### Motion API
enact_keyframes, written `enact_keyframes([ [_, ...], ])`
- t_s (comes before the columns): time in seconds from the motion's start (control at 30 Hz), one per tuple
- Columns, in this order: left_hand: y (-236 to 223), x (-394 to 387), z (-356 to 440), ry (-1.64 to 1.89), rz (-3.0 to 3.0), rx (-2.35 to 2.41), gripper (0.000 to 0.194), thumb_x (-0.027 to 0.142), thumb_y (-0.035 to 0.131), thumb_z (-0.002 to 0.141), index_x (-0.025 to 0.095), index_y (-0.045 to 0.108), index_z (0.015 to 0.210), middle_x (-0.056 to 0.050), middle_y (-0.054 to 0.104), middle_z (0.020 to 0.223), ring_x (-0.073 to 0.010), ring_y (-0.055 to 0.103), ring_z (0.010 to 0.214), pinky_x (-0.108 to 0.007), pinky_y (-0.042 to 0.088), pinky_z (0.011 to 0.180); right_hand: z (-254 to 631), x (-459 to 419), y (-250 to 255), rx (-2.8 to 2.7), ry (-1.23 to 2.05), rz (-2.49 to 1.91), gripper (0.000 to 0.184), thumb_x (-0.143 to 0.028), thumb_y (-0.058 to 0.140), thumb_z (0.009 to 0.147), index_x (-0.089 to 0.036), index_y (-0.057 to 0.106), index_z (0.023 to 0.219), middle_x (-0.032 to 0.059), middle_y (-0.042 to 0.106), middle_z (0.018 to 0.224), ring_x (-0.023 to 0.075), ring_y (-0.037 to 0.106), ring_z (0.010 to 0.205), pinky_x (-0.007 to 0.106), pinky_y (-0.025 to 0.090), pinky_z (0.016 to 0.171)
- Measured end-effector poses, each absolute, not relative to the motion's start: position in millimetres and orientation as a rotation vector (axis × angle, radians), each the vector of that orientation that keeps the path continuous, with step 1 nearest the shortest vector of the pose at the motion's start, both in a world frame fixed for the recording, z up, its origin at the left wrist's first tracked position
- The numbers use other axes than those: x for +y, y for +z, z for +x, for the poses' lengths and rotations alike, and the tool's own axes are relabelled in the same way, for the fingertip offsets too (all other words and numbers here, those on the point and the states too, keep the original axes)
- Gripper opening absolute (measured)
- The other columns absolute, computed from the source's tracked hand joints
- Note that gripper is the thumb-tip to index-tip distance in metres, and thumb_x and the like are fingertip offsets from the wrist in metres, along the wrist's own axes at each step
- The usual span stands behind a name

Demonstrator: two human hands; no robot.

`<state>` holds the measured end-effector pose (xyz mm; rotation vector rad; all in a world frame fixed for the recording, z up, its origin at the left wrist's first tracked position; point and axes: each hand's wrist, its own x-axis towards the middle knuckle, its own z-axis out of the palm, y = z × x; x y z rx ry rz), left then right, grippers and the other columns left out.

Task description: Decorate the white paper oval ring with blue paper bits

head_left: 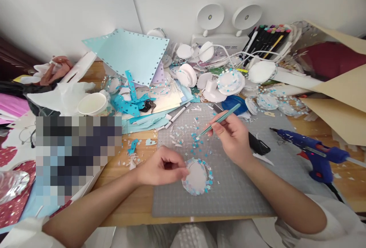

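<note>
My left hand (162, 169) is curled with its fingertips pinching the left rim of a white round disc (196, 175) ringed with small blue and white paper pieces; it lies on the grey cutting mat (234, 194). My right hand (233, 135) grips teal tweezers (220, 120), whose tips point down-left at a scatter of tiny blue paper bits (194, 145) on the mat, just above the disc.
A blue glue gun (311, 150) lies at the mat's right edge, a black object (259, 145) beside my right wrist. Behind the mat: several decorated discs (230, 82), blue perforated paper (128, 53), a paper cup (92, 103), markers (267, 38). A blurred patch (77, 156) lies at left.
</note>
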<state>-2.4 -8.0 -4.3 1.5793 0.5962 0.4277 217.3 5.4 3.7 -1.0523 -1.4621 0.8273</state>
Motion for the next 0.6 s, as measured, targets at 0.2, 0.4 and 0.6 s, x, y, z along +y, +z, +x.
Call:
enact_keyframes([
  [0.2, -5, -12, 4, 0.406, 1.682, 0.590, 0.020, 0.023, 0.061, 0.077, 0.009, 0.064, 0.063, 0.003, 0.041, 0.051, -0.0055, 0.033, 0.047, -0.018, 0.026, 0.044, 210, -3, 9, -1.439, 1.160, -1.033, 0.024, -0.042, 0.060, 0.085, -0.019, 0.055, 0.079, 0.0007, 0.063, 0.066, 0.0106, 0.057, 0.055, 0.023, 0.049, 0.052],
  [0.4, -5, -9, 0, 0.386, 1.420, 0.696, 0.020, 0.026, 0.061, 0.076, 0.009, 0.060, 0.064, 0.000, 0.050, 0.054, -0.0062, 0.039, 0.049, -0.017, 0.029, 0.045, 208, -6, 9, -1.419, 1.284, -0.994, 0.024, -0.043, 0.062, 0.083, -0.020, 0.055, 0.079, 0.0006, 0.063, 0.065, 0.0106, 0.056, 0.053, 0.023, 0.047, 0.051],
  [0.6, -2, -3, 0, 0.391, 1.324, 0.689, 0.021, 0.025, 0.062, 0.073, 0.011, 0.055, 0.060, 0.002, 0.048, 0.053, -0.0051, 0.034, 0.047, -0.017, 0.027, 0.045, 206, -8, 8, -1.422, 1.333, -0.970, 0.022, -0.041, 0.060, 0.085, -0.021, 0.054, 0.079, 0.0011, 0.063, 0.066, 0.0109, 0.055, 0.056, 0.023, 0.046, 0.052],
])
